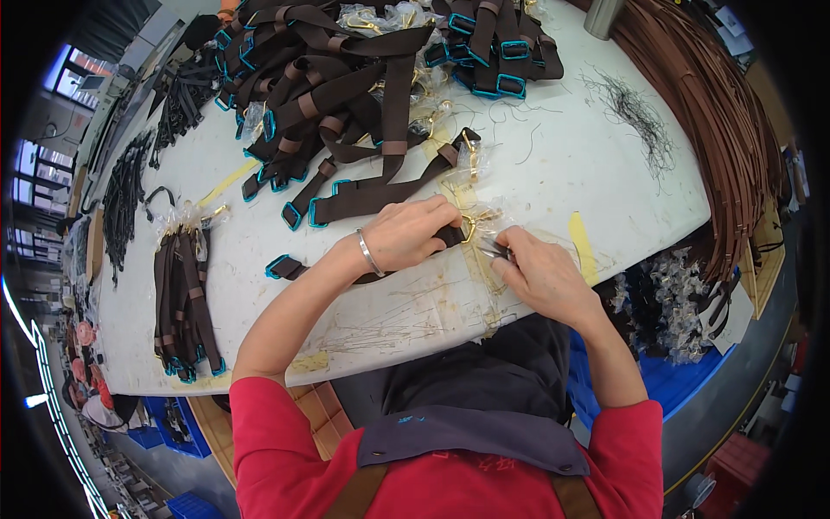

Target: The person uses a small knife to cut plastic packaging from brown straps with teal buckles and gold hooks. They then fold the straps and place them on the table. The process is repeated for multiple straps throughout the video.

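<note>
My left hand [406,235], with a silver bangle at its wrist, is closed on a dark brown webbing strap [450,235] near its gold metal ring [469,229]. The strap runs back beneath my left forearm, and its blue-framed buckle [278,266] shows on the left. Close by on the right, my right hand [546,278] grips a small pair of thread snips [494,252]. Their metal tips point toward the gold fitting, and the handle is mostly hidden in my fingers. Clear plastic film [488,214] covers part of the gold hardware.
Piled straps [346,104] with blue buckles fill the back of the white table [415,316]. A bundle of straps [183,298] lies left, loose thread clippings [640,117] right. Long brown strips [692,104] drape over the right edge. A blue bin [692,385] stands below.
</note>
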Motion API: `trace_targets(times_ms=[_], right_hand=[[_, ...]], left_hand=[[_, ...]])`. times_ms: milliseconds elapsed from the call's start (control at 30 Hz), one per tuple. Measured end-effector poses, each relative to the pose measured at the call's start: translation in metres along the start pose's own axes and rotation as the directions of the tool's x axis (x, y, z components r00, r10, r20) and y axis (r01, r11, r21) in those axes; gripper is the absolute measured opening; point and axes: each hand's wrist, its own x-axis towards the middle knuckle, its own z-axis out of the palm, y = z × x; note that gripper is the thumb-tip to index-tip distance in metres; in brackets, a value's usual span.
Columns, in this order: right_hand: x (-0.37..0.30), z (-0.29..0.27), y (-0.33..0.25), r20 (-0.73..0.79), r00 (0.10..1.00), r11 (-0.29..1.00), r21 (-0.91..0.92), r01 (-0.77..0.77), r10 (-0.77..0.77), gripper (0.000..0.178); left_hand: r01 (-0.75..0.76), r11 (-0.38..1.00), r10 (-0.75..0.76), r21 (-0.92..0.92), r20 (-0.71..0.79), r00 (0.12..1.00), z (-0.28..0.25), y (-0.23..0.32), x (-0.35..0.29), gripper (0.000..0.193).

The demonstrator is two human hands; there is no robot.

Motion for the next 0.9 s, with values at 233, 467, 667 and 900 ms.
trace_targets(times_ms=[233,467,667,900], right_hand=[[0.004,0.015,-0.006,-0.124,0.986,0.986,-0.132,0.097,-0.114,0.021],[0.009,0.031,-0.008,-0.159,0.976,0.974,-0.195,0.116,-0.148,0.016],[0.010,0.028,-0.011,-0.135,0.977,0.953,-0.277,0.123,-0.165,0.013],[0.016,0.022,-0.011,-0.084,0.983,0.941,-0.312,0.130,-0.164,0.012]], left_hand=[[0.026,1.000,-0.022,-0.017,0.196,0.980,0.000,-0.011,0.014,0.018],[-0.128,0.980,0.138,0.151,-0.058,0.989,0.016,-0.008,0.004,0.018],[-0.275,0.933,0.323,0.233,-0.199,0.925,0.030,-0.015,0.002,0.021],[-0.183,0.975,0.145,-0.129,-0.259,0.955,0.024,-0.014,0.007,0.017]])
